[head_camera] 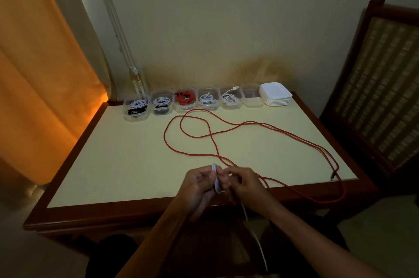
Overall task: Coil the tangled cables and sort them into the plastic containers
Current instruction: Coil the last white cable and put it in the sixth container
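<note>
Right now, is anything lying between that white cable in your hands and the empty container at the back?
Yes: the loose red cable sprawls over the table between the hands and the empty container.

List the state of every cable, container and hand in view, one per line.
Left hand: closed on white cable.
Right hand: pinching the same cable.
White cable: partly coiled, tail hanging below the table edge.
Red cable: uncoiled, sprawled on the table, one loop over the edge.
Five containers: open, holding coiled cables.
Sixth container: open, looks empty.
Lids: stacked.
</note>
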